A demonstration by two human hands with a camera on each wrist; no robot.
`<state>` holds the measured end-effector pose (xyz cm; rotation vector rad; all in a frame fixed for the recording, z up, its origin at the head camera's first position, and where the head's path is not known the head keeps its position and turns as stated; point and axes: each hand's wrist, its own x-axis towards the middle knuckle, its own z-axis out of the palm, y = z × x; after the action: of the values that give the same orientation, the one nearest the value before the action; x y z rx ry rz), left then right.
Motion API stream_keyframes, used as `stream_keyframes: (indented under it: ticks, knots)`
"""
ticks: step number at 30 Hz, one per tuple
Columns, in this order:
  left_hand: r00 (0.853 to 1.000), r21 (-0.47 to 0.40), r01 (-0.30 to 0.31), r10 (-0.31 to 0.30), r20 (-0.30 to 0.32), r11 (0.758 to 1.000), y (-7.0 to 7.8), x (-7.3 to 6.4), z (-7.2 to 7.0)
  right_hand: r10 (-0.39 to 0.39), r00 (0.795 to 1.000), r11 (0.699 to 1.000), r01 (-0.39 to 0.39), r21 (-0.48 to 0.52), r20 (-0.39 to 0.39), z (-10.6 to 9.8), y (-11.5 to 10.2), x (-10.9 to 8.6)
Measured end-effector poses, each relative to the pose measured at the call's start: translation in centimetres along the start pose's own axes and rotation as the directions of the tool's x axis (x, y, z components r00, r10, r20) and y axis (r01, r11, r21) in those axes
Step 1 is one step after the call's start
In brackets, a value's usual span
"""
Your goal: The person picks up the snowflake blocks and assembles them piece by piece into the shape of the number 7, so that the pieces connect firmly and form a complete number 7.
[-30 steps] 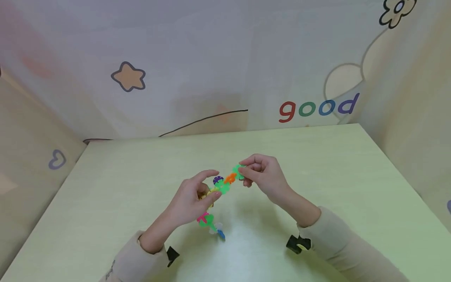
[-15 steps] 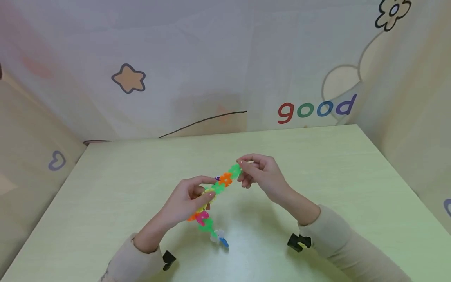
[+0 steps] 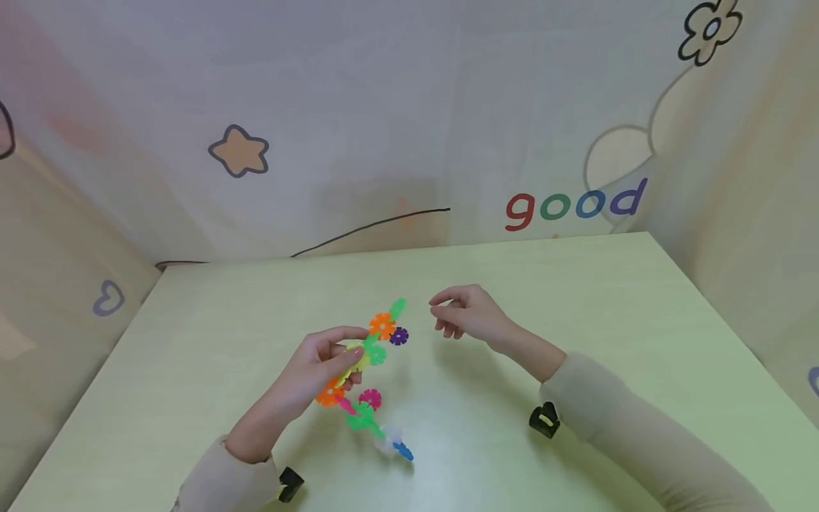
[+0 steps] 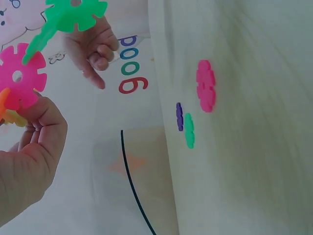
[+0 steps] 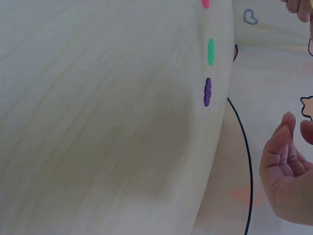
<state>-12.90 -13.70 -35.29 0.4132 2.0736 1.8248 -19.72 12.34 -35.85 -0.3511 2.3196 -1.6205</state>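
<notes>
My left hand [image 3: 313, 366] pinches a chain of interlocking snowflake discs at its yellow disc [image 3: 353, 365], above the table. On the upper end sit an orange disc [image 3: 382, 326] and a green disc [image 3: 398, 308]. Below the hand hang another orange disc [image 3: 330, 393], a pink one, green pieces [image 3: 362, 417], a clear one and a blue disc [image 3: 403, 451]. My right hand [image 3: 473, 316], apart from the chain on its right, holds nothing; its fingers are loosely bent.
Loose on the table [image 3: 576, 306] lie a purple disc [image 4: 179, 116], a green disc [image 4: 190, 130] and a pink disc [image 4: 206, 86]. A printed cloth [image 3: 358, 107] hangs behind the table and at both sides. Each wrist carries a black mount.
My right hand has let go of the chain's green end and drawn away from it. The left hand has shifted left and slightly down with the chain, leaving the loose discs in fuller view.
</notes>
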Motion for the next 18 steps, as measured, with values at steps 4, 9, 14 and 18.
stream_keyframes:
  ticks: [4,9,14,18]
  knots:
    - [0.999,-0.034,0.033,-0.033,0.013,0.999,-0.5,-0.2,-0.5,0.01,0.998,0.995,-0.003,-0.099,0.068,0.4,1.0,1.8]
    - [0.998,-0.074,0.053,-0.049,0.048,0.996,-1.0,-0.4,-1.1,0.038,0.991,0.978,-0.011,-0.208,0.129,1.6,1.5,3.7]
    - [0.995,-0.105,0.076,-0.068,0.075,0.992,-1.6,-0.6,-1.4,0.064,0.986,0.963,-0.02,-0.269,0.155,2.7,1.7,5.1]
    - [0.993,-0.119,0.091,-0.082,0.084,0.989,-1.9,-0.7,-1.6,0.069,0.984,0.952,-0.017,-0.306,0.161,3.3,1.7,5.7]
